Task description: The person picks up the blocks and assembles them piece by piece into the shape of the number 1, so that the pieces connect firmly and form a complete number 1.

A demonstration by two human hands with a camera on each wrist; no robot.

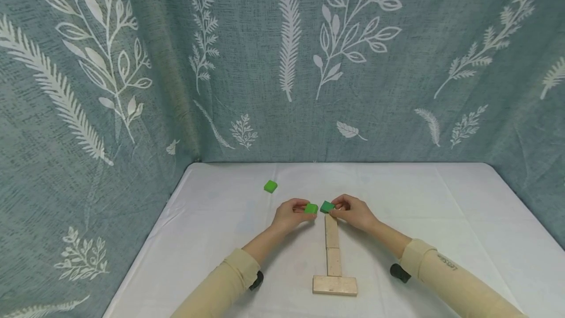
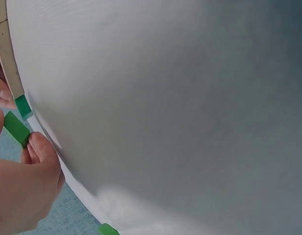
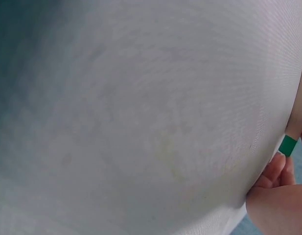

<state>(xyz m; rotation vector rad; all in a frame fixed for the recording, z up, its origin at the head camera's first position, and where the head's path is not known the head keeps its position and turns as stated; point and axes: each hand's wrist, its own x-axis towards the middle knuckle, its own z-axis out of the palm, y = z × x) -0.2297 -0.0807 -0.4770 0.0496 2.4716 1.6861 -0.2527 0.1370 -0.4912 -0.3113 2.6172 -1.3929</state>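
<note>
Between thumb and fingers, my left hand pinches a light green block; the left wrist view shows this block tilted at the fingertips. My right hand pinches a darker green block at the far end of a line of wooden blocks. In the right wrist view a side of that darker block shows by the fingers. The line has two wooden blocks end to end, a far one and a near one. Crosswise at its near end lies a third wooden block.
Another light green block lies farther back on the left of the white-covered table. Behind the table hangs a blue-green curtain with white leaf patterns. Black devices show under both wrists, one by the right sleeve.
</note>
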